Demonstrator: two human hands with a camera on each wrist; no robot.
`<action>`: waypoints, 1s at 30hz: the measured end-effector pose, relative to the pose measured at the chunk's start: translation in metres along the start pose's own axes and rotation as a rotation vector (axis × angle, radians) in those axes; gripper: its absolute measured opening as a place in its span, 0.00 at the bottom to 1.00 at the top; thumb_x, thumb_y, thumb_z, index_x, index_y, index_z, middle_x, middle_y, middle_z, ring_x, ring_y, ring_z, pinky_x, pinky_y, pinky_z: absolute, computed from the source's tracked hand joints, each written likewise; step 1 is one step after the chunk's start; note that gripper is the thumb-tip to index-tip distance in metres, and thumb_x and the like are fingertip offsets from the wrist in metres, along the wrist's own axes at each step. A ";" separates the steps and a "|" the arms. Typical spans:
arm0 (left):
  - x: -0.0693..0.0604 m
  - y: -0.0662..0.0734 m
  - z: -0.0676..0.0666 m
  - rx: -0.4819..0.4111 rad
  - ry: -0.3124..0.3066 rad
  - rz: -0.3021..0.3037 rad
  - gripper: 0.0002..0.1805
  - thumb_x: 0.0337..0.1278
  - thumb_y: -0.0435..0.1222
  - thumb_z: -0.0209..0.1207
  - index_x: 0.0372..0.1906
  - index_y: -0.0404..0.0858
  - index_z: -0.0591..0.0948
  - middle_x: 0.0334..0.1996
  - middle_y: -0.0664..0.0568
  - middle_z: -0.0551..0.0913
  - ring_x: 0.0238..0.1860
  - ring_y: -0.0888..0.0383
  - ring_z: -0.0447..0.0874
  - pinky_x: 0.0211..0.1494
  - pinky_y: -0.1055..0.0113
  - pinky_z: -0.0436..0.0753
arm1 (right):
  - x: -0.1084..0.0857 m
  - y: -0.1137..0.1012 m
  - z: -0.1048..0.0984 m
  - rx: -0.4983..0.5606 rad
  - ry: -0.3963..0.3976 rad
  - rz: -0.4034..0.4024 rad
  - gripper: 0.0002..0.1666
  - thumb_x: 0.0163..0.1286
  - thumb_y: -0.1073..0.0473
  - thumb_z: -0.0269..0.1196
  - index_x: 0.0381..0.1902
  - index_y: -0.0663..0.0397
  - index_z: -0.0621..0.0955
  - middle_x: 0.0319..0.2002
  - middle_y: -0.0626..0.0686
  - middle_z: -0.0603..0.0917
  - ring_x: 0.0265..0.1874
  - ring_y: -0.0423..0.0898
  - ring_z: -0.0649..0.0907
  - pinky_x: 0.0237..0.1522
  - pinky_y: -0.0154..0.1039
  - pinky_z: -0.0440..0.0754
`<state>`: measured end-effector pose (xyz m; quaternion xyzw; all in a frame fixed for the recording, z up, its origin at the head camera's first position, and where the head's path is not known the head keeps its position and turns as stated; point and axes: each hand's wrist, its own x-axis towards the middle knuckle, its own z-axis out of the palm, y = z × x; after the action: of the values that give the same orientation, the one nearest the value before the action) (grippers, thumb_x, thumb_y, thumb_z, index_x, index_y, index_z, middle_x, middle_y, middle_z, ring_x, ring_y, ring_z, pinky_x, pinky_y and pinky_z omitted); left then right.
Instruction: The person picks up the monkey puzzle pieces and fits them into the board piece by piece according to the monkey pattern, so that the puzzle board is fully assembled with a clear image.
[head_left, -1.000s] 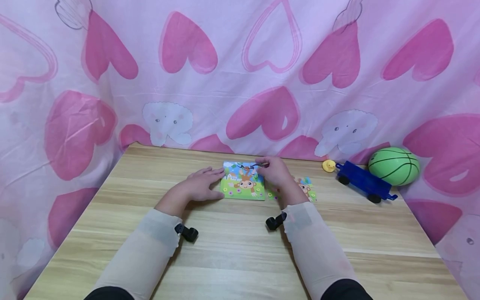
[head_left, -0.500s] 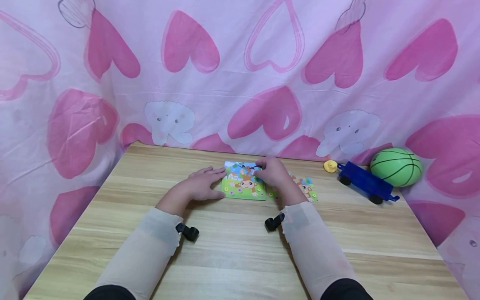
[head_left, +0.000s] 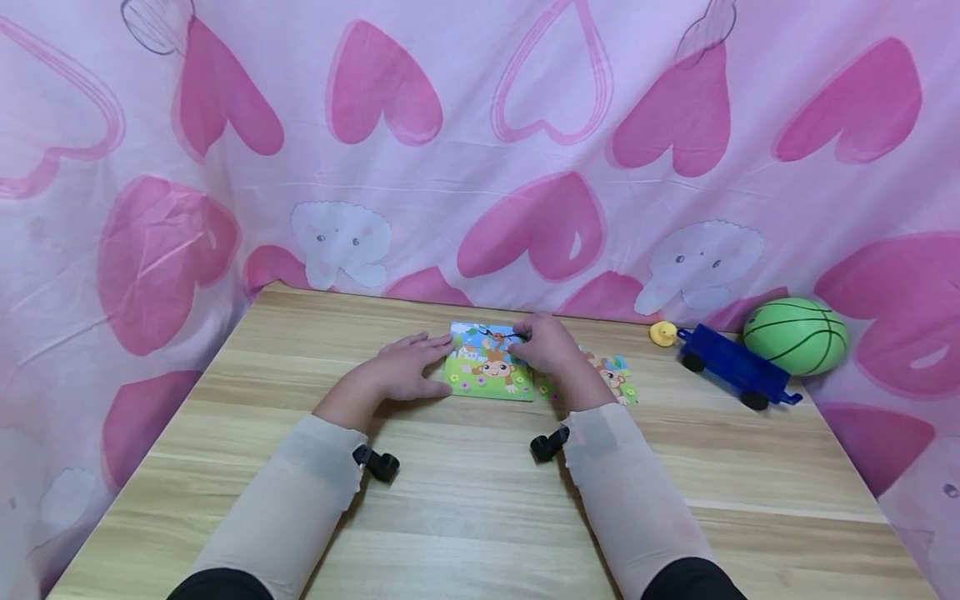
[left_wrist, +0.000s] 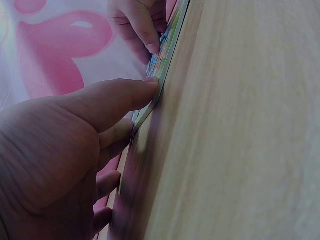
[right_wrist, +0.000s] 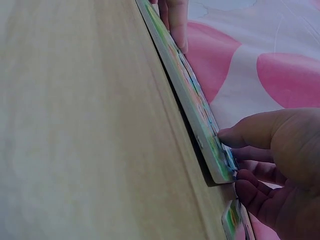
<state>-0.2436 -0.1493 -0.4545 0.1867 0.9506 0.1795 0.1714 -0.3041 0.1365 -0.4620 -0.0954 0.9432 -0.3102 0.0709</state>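
A monkey jigsaw puzzle in a flat board (head_left: 487, 379) lies near the table's back edge. My left hand (head_left: 405, 369) rests at its left side, fingers fairly straight. In the left wrist view the thumb (left_wrist: 135, 95) touches the board's edge and the other fingers lie beside it. My right hand (head_left: 551, 346) is at the board's upper right, thumb and fingers curled, pinching a puzzle piece (head_left: 517, 335) largely hidden by them. In the right wrist view the right thumb (right_wrist: 245, 131) touches the puzzle's surface near its corner. Loose puzzle pieces (head_left: 615, 379) lie right of the board, partly under the right wrist.
At the table's back right stand a blue toy wagon (head_left: 731, 364), a yellow rubber duck (head_left: 663, 333) and a green ball (head_left: 797, 336). A pink heart-patterned curtain (head_left: 420, 192) hangs behind the wooden table (head_left: 465, 517).
The right fingertips have shifted slightly down and left onto the puzzle's upper right. My left hand keeps its place at the board, and the whole view has drifted a little.
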 end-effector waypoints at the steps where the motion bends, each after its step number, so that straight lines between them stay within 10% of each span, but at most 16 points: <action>1: 0.000 0.000 0.000 0.000 0.000 -0.001 0.48 0.67 0.62 0.64 0.86 0.58 0.59 0.88 0.64 0.53 0.90 0.44 0.40 0.88 0.30 0.47 | 0.000 0.000 0.000 -0.005 -0.001 0.001 0.31 0.71 0.51 0.73 0.69 0.55 0.83 0.71 0.59 0.79 0.74 0.59 0.76 0.81 0.58 0.72; 30: -0.002 0.003 -0.002 0.002 -0.010 -0.005 0.48 0.68 0.62 0.64 0.86 0.57 0.59 0.88 0.63 0.53 0.90 0.43 0.40 0.88 0.31 0.47 | 0.002 0.002 0.004 -0.002 -0.012 0.011 0.28 0.73 0.53 0.70 0.69 0.49 0.83 0.77 0.55 0.72 0.77 0.60 0.72 0.82 0.62 0.68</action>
<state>-0.2423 -0.1483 -0.4511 0.1856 0.9502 0.1774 0.1765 -0.3055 0.1352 -0.4660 -0.0923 0.9435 -0.3084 0.0781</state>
